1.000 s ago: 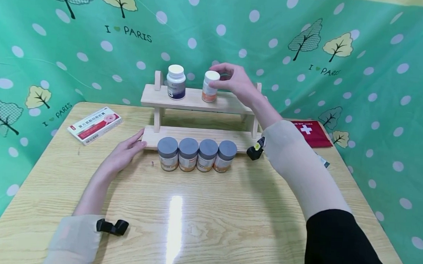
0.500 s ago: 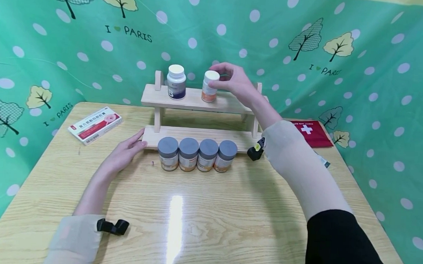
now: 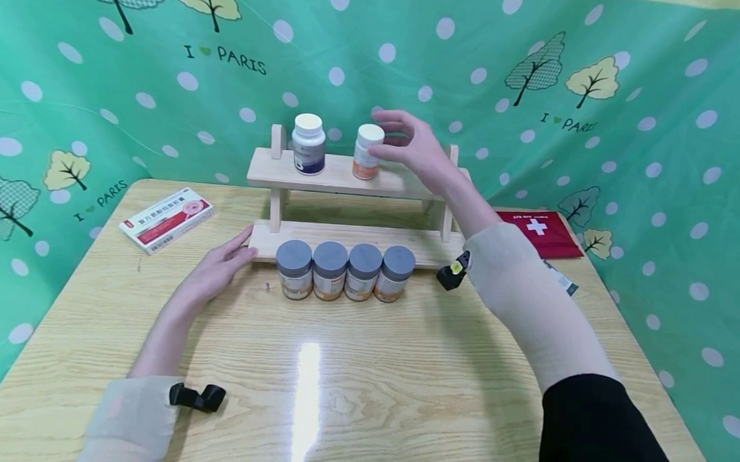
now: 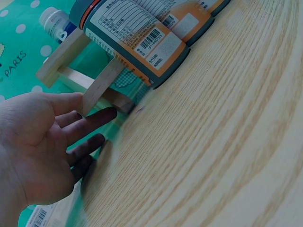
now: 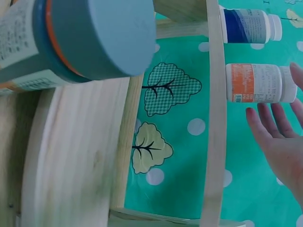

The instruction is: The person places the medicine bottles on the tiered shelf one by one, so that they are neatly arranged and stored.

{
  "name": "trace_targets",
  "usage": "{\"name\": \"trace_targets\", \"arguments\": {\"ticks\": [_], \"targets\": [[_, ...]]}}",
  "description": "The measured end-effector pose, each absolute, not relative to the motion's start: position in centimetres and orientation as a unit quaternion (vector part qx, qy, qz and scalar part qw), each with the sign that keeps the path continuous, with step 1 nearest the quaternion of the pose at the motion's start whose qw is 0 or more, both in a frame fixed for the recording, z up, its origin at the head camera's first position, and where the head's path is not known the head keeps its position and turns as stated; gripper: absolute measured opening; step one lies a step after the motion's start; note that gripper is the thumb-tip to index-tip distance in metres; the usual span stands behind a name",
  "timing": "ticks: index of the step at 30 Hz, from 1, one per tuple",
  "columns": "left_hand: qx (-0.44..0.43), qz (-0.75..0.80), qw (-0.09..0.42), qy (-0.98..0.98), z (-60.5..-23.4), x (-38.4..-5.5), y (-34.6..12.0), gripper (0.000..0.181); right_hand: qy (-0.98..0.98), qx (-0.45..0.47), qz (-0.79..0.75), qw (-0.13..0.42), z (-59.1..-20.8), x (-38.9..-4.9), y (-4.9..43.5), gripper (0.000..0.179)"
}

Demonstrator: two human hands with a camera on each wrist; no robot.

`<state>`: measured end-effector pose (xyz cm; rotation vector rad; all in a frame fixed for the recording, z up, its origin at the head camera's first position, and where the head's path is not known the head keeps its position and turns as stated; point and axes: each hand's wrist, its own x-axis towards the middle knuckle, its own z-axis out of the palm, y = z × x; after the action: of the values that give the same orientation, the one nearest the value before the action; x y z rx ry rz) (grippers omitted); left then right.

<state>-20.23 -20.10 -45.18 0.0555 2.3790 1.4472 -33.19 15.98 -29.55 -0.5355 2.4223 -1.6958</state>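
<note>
Right hand (image 3: 413,147) hovers, loosely spread, around the white-and-orange pill bottle (image 3: 364,155) — left hand (image 3: 217,269), fingers extended, touches the wooden shelf (image 3: 370,234).

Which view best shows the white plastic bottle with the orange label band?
The right wrist view: the bottle appears largest there, orange band and print plainly visible, though the right hand slightly overlaps its cap. The head view shows it smaller, upright on the upper pale wooden shelf. The left wrist view doesn't show it.

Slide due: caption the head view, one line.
Left hand touching a wooden rack at its lower left, right hand at the orange-labeled bottle on top, four gray-lidded jars in front.
</note>
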Motion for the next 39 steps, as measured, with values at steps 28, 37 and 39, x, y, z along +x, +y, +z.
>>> {"name": "trace_targets", "arguments": {"ticks": [28, 37, 39], "targets": [[0.024, 0.508, 0.172, 0.844, -45.0, -20.0, -20.4, 0.070, 0.701, -0.149, -0.698, -0.015, -35.7, -26.8, 20.4, 0.051], [0.026, 0.515, 0.169, 0.840, -44.9, -20.1, -20.3, 0.069, 0.713, -0.165, -0.681, 0.009, -38.0, -24.2, 21.8, 0.048], [0.026, 0.518, 0.170, 0.838, -44.9, -20.1, -20.2, 0.068, 0.719, -0.165, -0.674, 0.023, -38.5, -23.7, 22.1, 0.049]]}}
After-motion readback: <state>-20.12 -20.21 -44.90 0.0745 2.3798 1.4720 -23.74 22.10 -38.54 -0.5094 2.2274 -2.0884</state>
